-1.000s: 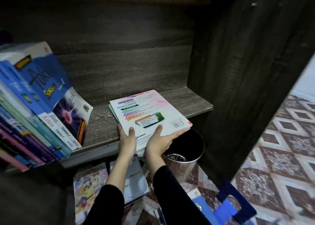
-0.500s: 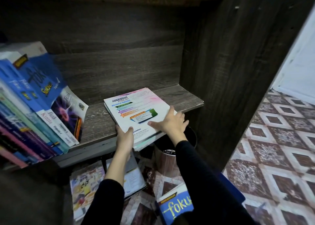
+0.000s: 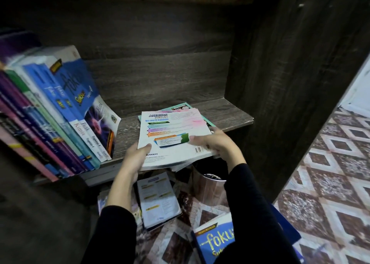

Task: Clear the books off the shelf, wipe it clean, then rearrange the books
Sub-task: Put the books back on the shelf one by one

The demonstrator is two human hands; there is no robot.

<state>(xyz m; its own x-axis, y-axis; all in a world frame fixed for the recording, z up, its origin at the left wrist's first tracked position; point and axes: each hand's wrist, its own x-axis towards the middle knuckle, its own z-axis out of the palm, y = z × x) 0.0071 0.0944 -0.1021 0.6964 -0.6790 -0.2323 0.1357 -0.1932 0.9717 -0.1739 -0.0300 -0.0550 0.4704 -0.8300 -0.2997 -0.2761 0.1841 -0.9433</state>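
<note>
The workbook [image 3: 172, 135] overhangs the shelf [image 3: 230, 111] front. The left hand [image 3: 133, 159] pinches its 7 o'clock corner, thumb on top. The right hand [image 3: 218, 143] grips the 4 o'clock edge. Best tipped upright toward the row [image 3: 60, 123] at 9 o'clock.

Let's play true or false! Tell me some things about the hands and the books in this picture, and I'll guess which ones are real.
1. Both hands, the left hand and the right hand, hold the white book. True.
2. The row of books on the left stands perfectly straight. False: the books lean sideways.
3. A blue book lies on the floor. True.
4. The metal bin sits on top of the shelf. False: it stands lower down, below the shelf.
5. The white book is wide open. False: it is closed.
</note>
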